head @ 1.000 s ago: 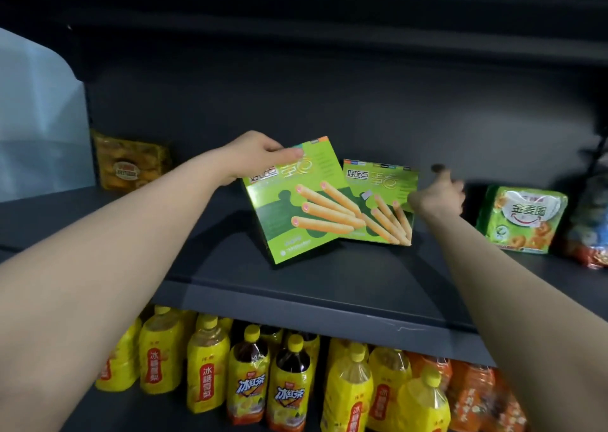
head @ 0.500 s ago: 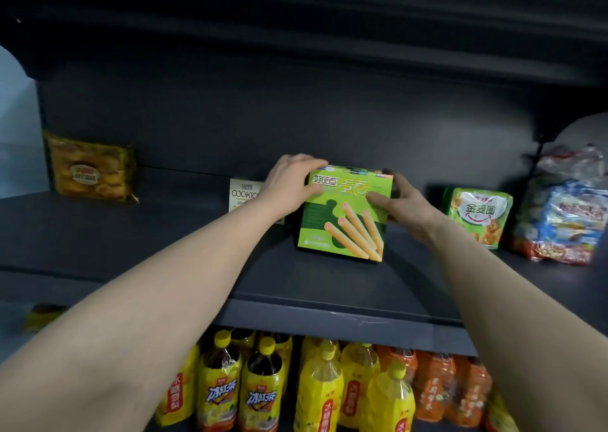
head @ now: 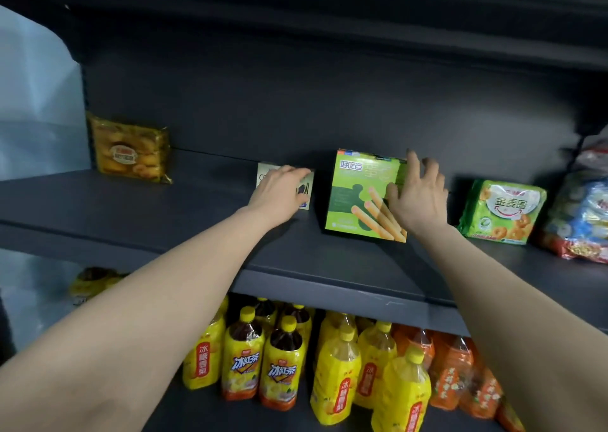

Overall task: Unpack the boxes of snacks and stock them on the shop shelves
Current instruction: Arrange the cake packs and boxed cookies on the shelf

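Green box point(head: 358, 198) flanked: cookie box point(head: 305, 190) left, snack bag point(head: 503, 212) right.

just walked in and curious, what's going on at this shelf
A person is stocking a dark shelf. Their right hand, fingers spread, touches the front of an upright green snack box; their left hand rests on a small cookie box beside it. A green snack bag stands further right.
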Demonstrator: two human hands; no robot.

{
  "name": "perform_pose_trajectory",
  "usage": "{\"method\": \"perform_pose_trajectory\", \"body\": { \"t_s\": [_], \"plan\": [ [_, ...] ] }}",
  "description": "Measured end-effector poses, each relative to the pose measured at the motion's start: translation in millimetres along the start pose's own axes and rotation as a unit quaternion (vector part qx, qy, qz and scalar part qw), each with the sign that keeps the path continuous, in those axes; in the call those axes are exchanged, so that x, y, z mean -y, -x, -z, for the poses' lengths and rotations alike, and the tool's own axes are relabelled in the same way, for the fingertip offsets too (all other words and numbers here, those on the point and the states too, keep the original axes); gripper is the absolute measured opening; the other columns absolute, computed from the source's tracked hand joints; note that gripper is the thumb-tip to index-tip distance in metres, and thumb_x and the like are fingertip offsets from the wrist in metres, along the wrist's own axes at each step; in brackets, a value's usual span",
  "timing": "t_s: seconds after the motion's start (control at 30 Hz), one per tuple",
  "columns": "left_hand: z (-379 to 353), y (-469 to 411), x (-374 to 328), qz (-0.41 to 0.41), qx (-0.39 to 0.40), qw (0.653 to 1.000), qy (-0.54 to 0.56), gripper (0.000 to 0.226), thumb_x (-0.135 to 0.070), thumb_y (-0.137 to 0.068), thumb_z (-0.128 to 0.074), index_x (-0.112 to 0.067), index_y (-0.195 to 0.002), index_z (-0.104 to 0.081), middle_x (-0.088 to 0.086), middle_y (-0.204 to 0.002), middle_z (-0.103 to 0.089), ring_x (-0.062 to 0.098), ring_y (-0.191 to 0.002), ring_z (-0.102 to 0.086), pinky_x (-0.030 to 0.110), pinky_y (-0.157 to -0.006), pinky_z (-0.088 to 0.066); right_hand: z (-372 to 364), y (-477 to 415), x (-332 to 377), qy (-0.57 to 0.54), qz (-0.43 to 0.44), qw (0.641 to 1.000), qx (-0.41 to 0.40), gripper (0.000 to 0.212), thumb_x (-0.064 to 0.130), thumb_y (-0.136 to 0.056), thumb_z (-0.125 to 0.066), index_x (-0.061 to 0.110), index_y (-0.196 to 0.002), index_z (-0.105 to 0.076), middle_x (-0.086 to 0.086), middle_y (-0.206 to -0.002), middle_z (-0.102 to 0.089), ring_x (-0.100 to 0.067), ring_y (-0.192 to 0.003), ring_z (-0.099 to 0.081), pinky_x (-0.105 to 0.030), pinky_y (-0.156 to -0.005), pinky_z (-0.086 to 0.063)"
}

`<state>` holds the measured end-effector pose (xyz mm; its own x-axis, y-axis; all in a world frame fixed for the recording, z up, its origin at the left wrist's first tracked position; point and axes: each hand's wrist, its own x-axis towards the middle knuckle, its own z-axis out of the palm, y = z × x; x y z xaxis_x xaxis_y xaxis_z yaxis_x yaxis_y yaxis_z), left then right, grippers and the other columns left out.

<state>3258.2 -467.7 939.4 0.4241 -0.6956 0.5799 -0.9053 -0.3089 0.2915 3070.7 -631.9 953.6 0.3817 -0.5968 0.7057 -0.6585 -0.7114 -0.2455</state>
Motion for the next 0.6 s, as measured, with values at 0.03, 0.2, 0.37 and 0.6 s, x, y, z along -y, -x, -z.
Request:
{"method": "perform_pose_trajectory", "body": {
  "t_s": [0.03,0.2,0.37,0.6],
  "plan": [
    [3.5,4.0,2.3,0.002,-0.002,1.0,-0.004,0.055,-0.024,-0.095,-0.06,-0.023,-0.147,-0.042,0.005,-0.146,-0.046,0.029,-0.132,-0.041,0.037,-0.105,-0.035,1.3,3.4,5.0,0.025,0.01,0.999,-0.018,0.065,0.028,-0.093,-0.052,0.015,-0.152,-0.026,-0.024,-0.148,-0.031,-0.045,-0.128,-0.037,-0.054,-0.1,-0.035],
    [29.6,29.3,16.5,0.001,-0.008,0.999,-0.034,0.055,-0.029,-0.095,-0.059,-0.025,-0.147,-0.041,0.003,-0.143,-0.047,0.029,-0.128,-0.042,0.04,-0.102,-0.039,8.7,23.3,42.0,0.081,0.059,0.994,-0.047,0.058,0.03,-0.094,-0.054,0.013,-0.147,-0.037,-0.024,-0.144,-0.039,-0.044,-0.129,-0.038,-0.055,-0.098,-0.037],
    [67.6,69.7,44.2,-0.006,-0.021,0.998,-0.065,0.056,-0.03,-0.095,-0.059,-0.025,-0.147,-0.039,0.005,-0.142,-0.046,0.03,-0.124,-0.042,0.044,-0.098,-0.043,9.9,53.9,96.9,0.072,0.108,0.991,-0.038,0.051,0.028,-0.096,-0.053,0.012,-0.143,-0.043,-0.023,-0.137,-0.046,-0.044,-0.122,-0.044,-0.053,-0.095,-0.039],
    [130.6,148.1,115.7,0.021,-0.034,0.995,-0.096,0.054,-0.03,-0.097,-0.057,-0.023,-0.147,-0.039,0.006,-0.145,-0.045,0.029,-0.129,-0.041,0.042,-0.096,-0.043,3.8,122.4,196.5,0.035,0.145,0.988,-0.032,0.044,0.031,-0.099,-0.051,0.01,-0.137,-0.05,-0.02,-0.134,-0.049,-0.043,-0.119,-0.047,-0.052,-0.094,-0.039]
  ]
}}
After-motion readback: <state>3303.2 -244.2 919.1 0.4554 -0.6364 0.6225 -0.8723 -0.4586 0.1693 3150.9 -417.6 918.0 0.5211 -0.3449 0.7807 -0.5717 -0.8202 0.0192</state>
